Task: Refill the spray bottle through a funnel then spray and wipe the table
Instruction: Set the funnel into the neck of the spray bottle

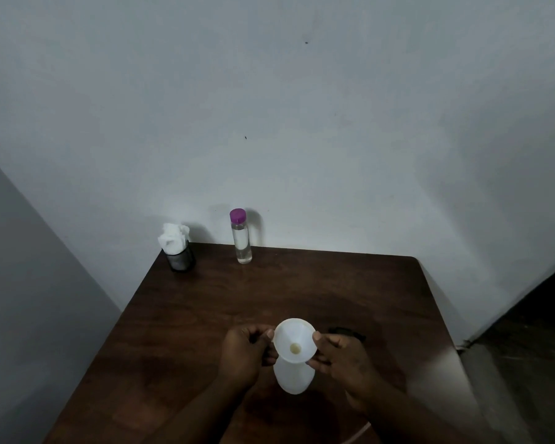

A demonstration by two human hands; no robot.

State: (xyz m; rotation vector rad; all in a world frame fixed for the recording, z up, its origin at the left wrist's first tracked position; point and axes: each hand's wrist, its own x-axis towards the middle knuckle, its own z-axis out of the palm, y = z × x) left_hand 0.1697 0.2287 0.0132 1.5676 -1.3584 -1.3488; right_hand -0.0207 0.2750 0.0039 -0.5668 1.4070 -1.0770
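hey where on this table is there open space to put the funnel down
The widest bare patch is mid-table, between the clear bottle at the wall and the hands. The left side, in front of the tissue holder, is bare too. It is crowded by the right hand, beside a dark object.

No text, label, brand, number or sign can be read anywhere in the view. The clear bottle (241,238) with the purple cap, standing well beyond the hands near the wall, shows a bare side with no printing. The white spray bottle (293,378) between the hands and the white funnel (295,340) on top of it are plain. The dark holder (180,258) with white tissue, far ahead of the left hand (245,355), shows no legible marking. The small dark object (346,332) just behind the right hand (343,358) is too dim to tell.
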